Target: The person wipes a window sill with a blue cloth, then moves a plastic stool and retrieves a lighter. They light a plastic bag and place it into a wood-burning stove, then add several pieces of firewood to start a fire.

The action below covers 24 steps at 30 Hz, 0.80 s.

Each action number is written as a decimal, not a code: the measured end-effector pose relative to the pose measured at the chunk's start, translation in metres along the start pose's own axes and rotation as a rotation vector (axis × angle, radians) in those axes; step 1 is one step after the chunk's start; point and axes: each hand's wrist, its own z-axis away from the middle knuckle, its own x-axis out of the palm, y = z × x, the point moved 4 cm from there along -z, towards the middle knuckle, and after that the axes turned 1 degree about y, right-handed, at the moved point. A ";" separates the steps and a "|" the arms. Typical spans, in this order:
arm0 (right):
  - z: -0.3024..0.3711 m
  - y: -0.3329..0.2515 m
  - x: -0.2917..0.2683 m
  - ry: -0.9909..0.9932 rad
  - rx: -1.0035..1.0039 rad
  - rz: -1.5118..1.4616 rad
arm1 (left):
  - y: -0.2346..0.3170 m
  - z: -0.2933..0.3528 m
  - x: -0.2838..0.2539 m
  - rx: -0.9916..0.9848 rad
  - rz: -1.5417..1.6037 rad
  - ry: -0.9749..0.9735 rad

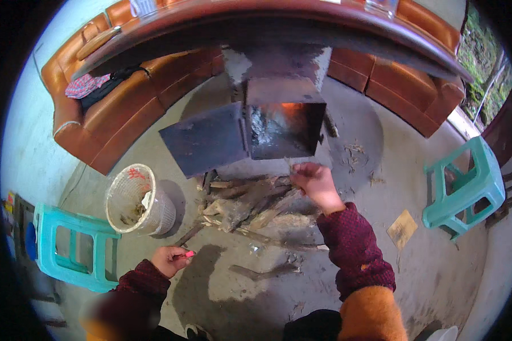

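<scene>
Beneath left hand and right hand, grey floor. Well beyond both, a dark table, with brown sofas at its far side, leftward and rightward. Just beyond the right hand, a stove, open at the front, with its door out to the left. Well right of the right hand, a turquoise stool; left of the left hand, a second stool. Between the hands and beyond the left one, firewood in a heap, close by the right hand. Past the left hand, slightly leftward, a pale basket with dry scraps inside. Right of the left hand, a loose stick. Off to the right of the right hand, a tan sheet. In the right hand, fingers bent near the stove's mouth; cannot tell whether pinching anything. In the left, narrow pinch on a small pink piece, clear of the floor.
</scene>
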 end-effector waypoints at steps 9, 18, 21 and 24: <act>-0.197 -0.016 0.039 0.330 -0.402 -0.208 | -0.007 0.056 -0.032 -0.096 0.182 0.115; -0.011 0.017 0.053 0.146 0.019 -0.219 | -0.038 0.044 -0.031 0.035 0.203 0.020; 0.038 0.011 0.051 0.010 0.082 -0.055 | -0.039 0.024 -0.005 0.102 0.081 -0.048; 0.077 0.011 0.052 -0.084 0.167 0.012 | -0.032 0.019 0.023 0.111 0.227 -0.107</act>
